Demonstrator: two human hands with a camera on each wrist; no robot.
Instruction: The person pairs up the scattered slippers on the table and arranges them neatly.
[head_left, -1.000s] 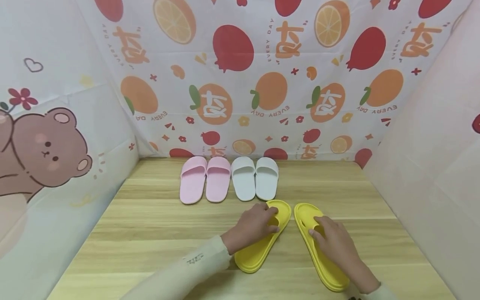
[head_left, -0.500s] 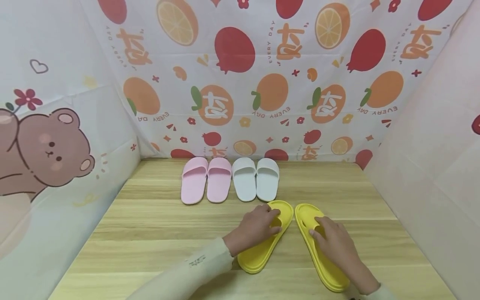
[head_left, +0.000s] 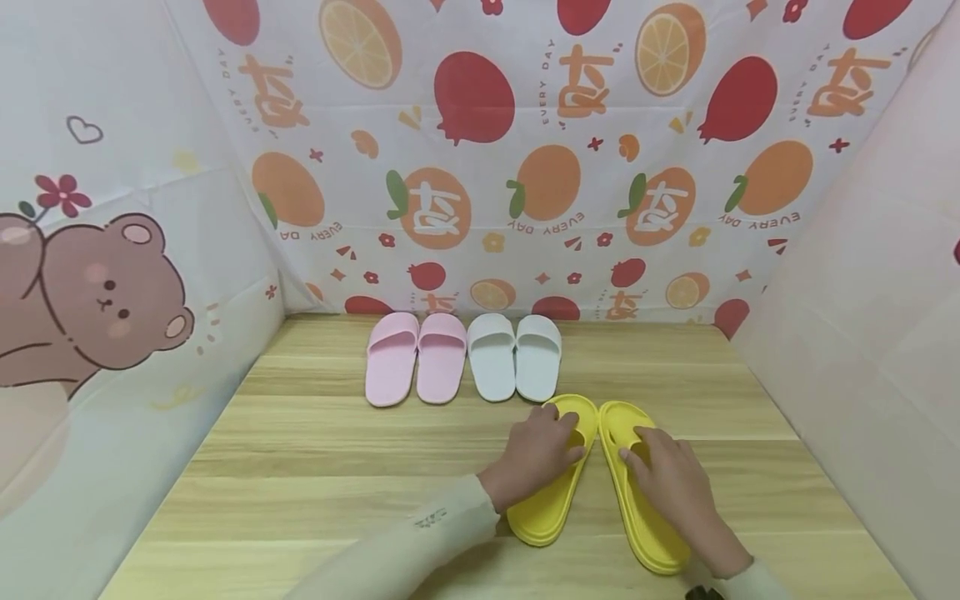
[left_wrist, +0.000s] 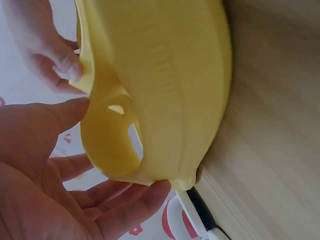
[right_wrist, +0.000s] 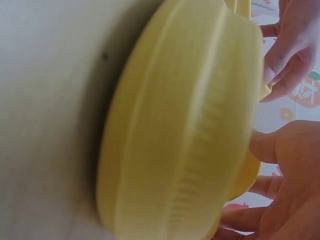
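Two yellow slippers lie on the wooden surface in the head view, toes away from me and heels spread apart. My left hand [head_left: 534,454] grips the left yellow slipper [head_left: 542,515] at its strap, fingers over the outer side and thumb at the strap's opening. On the right yellow slipper [head_left: 647,529], my right hand [head_left: 675,483] holds the strap in much the same way. The toes meet or nearly meet. In the left wrist view the thumb [left_wrist: 72,112] touches the strap's rim. The right wrist view shows the slipper's ribbed sole edge [right_wrist: 195,150] close up; some right fingertips are hidden behind it.
A pink pair of slippers [head_left: 392,367] and a white pair [head_left: 493,367] stand side by side near the back of the wooden surface [head_left: 300,483]. Fruit-printed cloth [head_left: 495,192] hangs behind, and pale cloth walls [head_left: 862,333] rise on both sides.
My left hand has moved the left yellow slipper rightward and turned it straighter, closing the toe gap. The right slipper has shifted only slightly. The head view has moved a little.
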